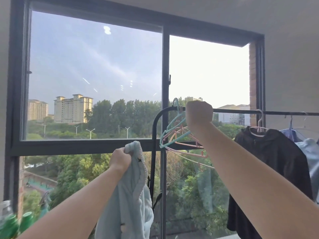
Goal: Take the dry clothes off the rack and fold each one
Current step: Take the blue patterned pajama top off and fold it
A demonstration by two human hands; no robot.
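Right by the window, a person stands with both arms raised toward a black clothes rack. Their left hand is bunched tight round the top edge of a fluffy pale blue garment, which hangs free of the rack, down in front of the rack's curved upright and past the bottom of the view. Their right hand is up at the rail, curled into a fist just beside the hooks of a cluster of empty pastel hangers that dangle tilted at the rail's left end; the knuckles hide whatever the fingers are closed on, so I cannot tell what it holds. Further right along the rail a black hoodie hangs on a white hanger, then a blue garment, with another pale blue piece at the frame's edge. Green bottles sit blurred in the lower left corner.
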